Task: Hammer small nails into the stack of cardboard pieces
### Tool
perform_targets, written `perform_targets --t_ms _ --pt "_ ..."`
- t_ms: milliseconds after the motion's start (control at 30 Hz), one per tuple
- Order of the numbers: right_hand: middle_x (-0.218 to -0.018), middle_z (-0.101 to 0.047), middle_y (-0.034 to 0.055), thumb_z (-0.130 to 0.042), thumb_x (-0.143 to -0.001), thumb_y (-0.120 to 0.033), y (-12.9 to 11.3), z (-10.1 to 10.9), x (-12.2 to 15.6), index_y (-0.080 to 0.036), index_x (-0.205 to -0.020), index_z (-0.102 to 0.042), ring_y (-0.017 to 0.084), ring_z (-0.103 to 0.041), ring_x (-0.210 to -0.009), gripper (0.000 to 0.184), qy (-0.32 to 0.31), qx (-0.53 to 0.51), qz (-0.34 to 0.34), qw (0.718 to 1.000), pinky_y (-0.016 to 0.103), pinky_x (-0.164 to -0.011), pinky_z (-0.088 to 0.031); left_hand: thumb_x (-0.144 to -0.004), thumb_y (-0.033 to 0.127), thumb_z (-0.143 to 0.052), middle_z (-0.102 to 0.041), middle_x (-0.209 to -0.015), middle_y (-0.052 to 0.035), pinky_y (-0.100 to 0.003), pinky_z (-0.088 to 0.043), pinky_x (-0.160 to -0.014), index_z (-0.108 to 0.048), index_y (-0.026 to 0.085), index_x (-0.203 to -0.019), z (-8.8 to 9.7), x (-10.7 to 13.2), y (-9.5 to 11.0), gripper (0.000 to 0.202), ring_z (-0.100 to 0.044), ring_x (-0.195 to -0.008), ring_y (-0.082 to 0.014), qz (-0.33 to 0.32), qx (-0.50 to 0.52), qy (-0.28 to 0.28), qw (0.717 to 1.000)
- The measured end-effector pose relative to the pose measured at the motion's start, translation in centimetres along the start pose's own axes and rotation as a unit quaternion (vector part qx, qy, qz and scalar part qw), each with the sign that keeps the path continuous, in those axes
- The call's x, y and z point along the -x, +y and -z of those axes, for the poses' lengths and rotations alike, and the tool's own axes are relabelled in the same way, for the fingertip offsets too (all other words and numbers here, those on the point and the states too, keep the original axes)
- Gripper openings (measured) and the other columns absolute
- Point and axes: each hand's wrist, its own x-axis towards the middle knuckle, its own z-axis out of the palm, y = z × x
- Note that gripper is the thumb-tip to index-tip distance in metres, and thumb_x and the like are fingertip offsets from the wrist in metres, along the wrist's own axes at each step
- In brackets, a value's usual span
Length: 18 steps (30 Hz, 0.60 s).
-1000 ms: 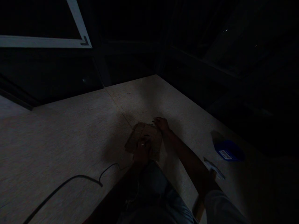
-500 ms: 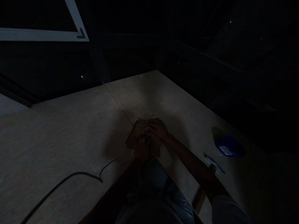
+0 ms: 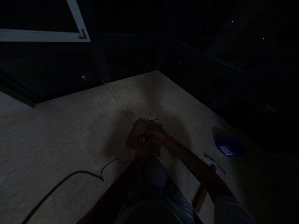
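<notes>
A small stack of brown wooden pieces (image 3: 136,132) lies on the pale board table (image 3: 70,130) in very dim light. My left hand (image 3: 141,148), with a ring on one finger, rests on the near side of the stack. My right hand (image 3: 156,133) lies on top of the stack with its fingers curled and pinched together; whatever is in them is too small and dark to make out. A few tiny dark nails (image 3: 153,118) lie loose on the table just beyond the stack.
A hammer (image 3: 211,169) lies on the table under my right forearm. A blue box (image 3: 229,147) with a white label sits at the right. A black cable (image 3: 70,180) snakes over the near left. A pale frame (image 3: 46,35) stands at the back left.
My right hand has drawn back from the far edge of the stack onto its top, uncovering the loose nails beyond. My left hand has stayed on the stack.
</notes>
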Motion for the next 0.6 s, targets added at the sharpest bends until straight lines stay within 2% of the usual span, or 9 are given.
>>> perform_targets --t_ms 167,267,400,500,600 --pt "-0.116 -0.071 0.0091 -0.061 -0.096 -0.026 -0.2 1.0 0.1 -0.017 -0.112 -0.071 0.023 -0.066 -0.109 0.021 -0.020 0.007 0.036 0.999 0.042 -0.098 -0.052 -0.097 0.036 -0.049 -0.056 -0.136 -0.0149 -0.054 -0.039 -0.107 -0.056 0.022 -0.135 0.0 0.0 0.0 0.041 -0.045 -0.129 -0.0332 -0.007 0.000 0.005 1.000" --pt "-0.126 -0.070 0.0079 -0.056 -0.093 -0.018 -0.5 1.8 0.2 -0.021 -0.123 -0.070 0.022 -0.063 -0.118 0.033 -0.012 0.009 0.050 0.999 0.038 -0.104 -0.048 -0.097 0.037 -0.048 -0.056 -0.136 -0.0149 -0.055 -0.038 -0.106 -0.057 0.023 -0.135 0.0 0.0 0.1 0.041 -0.047 -0.126 -0.0335 0.005 -0.003 -0.005 1.000" --pt "-0.131 -0.068 0.0069 -0.058 -0.088 -0.014 -0.8 2.7 0.2 -0.025 -0.138 -0.061 0.022 -0.063 -0.118 0.050 -0.010 0.039 0.066 0.997 0.034 -0.101 -0.049 -0.098 0.038 -0.046 -0.057 -0.135 -0.0152 -0.055 -0.038 -0.106 -0.059 0.023 -0.133 0.0 0.0 0.0 0.040 -0.047 -0.126 -0.0339 -0.002 0.002 -0.010 1.000" --pt "-0.122 -0.072 0.0061 -0.062 -0.086 -0.014 -0.5 3.3 -0.3 -0.027 -0.139 -0.060 0.021 -0.066 -0.112 0.054 0.019 0.051 0.043 0.998 0.032 -0.098 -0.050 -0.098 0.038 -0.047 -0.057 -0.134 -0.0160 -0.057 -0.038 -0.105 -0.059 0.023 -0.133 0.0 0.0 0.0 0.040 -0.048 -0.124 -0.0341 0.002 0.003 -0.015 1.000" --pt "-0.106 -0.076 0.0051 -0.067 -0.084 -0.017 0.7 4.1 -1.5 -0.026 -0.136 -0.060 0.020 -0.070 -0.099 0.054 0.095 0.038 -0.023 0.995 0.033 -0.093 -0.052 -0.098 0.038 -0.047 -0.056 -0.136 -0.0159 -0.056 -0.039 -0.104 -0.056 0.023 -0.135 -0.2 0.1 0.0 0.041 -0.046 -0.126 -0.0341 0.006 0.009 -0.015 1.000"
